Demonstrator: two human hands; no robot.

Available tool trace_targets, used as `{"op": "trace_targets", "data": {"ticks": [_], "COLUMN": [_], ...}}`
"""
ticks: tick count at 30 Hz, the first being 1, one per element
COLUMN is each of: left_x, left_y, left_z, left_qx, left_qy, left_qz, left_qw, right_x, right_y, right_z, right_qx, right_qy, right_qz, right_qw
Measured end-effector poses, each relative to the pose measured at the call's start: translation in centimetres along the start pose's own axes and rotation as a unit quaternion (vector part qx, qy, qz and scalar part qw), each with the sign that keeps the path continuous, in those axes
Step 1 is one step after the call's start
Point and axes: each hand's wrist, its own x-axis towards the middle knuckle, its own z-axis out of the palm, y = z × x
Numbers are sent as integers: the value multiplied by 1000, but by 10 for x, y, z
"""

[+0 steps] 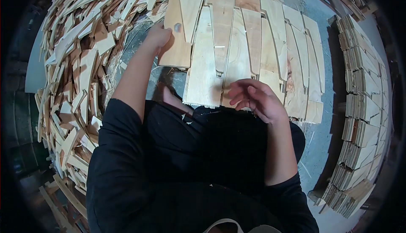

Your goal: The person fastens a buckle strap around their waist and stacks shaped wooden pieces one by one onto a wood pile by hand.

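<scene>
My left hand (pixel 159 37) is closed on the left edge of a pale wooden board (pixel 174 54) with a dark knot; its fingertips are partly hidden. That board lies beside a row of cut wooden panels (pixel 204 72), which have slanted slits and fit close together in front of my lap. Over the near edge of the row, my right hand (pixel 259 99) hovers with its fingers apart and slightly curled. Nothing shows in its grasp. Whether its fingertips touch the wood I cannot tell.
A large heap of wood offcuts (pixel 80 80) rises along the left and far side. Several neat stacks of cut boards (pixel 359 106) stand in a line at the right. Between them and the panels runs a strip of grey floor (pixel 323 144). My bare foot (pixel 173 99) rests near the panels.
</scene>
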Motion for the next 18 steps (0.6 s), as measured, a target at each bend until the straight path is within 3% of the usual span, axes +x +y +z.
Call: {"op": "trace_targets", "data": {"ticks": [4, 13, 18], "left_x": [-5, -39, -25], "left_y": [11, 32, 3], "left_z": [12, 18, 33], "left_qx": [-19, 6, 13], "left_qy": [17, -57, -36], "left_qz": [81, 13, 43], "left_qw": [996, 998, 998], "right_x": [0, 1, 1], "right_y": [0, -1, 1], "right_z": [1, 3, 0], "right_qx": [-10, -49, -47], "right_qy": [5, 5, -4], "right_qz": [27, 38, 29], "right_qw": [1000, 998, 998]}}
